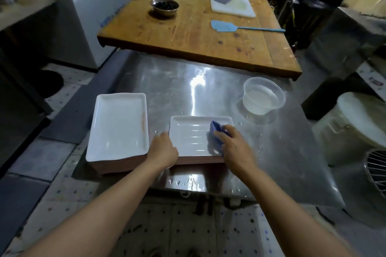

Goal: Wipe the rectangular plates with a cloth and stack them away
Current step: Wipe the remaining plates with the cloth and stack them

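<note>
On the steel counter a plate tops a low stack at the near edge. The right hand has its grip curled on a blue cloth, pressing it on the plate's right end. The left hand holds the plate's left near corner, fingers curled over the rim. Left of this plate stands a taller stack, just apart. Right of the plate and farther back sits a clear tub with a little water in it. Water drops lie around the plate. Beyond it a wooden board carries a metal bowl and a spatula.
</note>
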